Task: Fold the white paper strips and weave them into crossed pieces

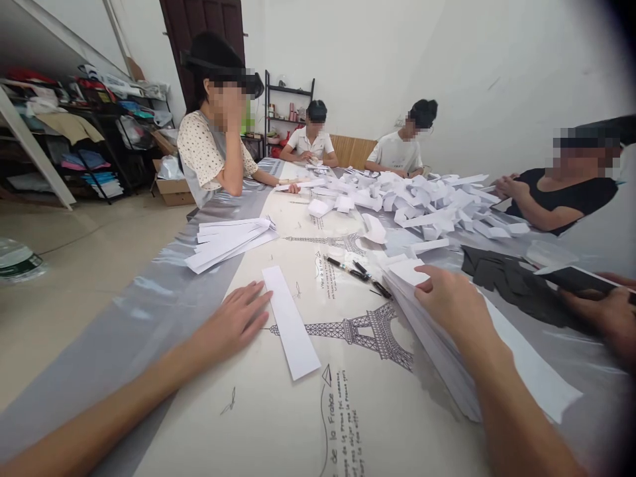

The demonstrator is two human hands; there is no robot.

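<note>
Strip of white paper (292, 331) lies slantwise on the worktop (268, 424) in the head view, crossing the tip of a printed tower drawing (352, 331). The left hand (243, 313) rests palm down beside it, fingers slightly spread and touching its left edge; that grip is wide and clasps nothing. The right hand (450, 298) is at the far end of a thick stack of long paper strips (527, 364). Its grip is narrow, thumb and forefinger close together over the end of the stack, though I cannot tell whether a strip is pinched between them.

Just beyond the stack's left side lie black pens (342, 267). Farther left is a loose fan of white strips (228, 238), and a large heap of folded white paper (427, 199) spreads across the far right part of the worktop. Dark cloth (517, 285) lies right of the stack, near a clear plastic container (551, 254).

A co-worker in a dotted sleeve (201, 142) sits at the left, one hand raised to the face. Two people in white tops sit at the far end, and another in a black top (571, 185) sits at the right.
</note>
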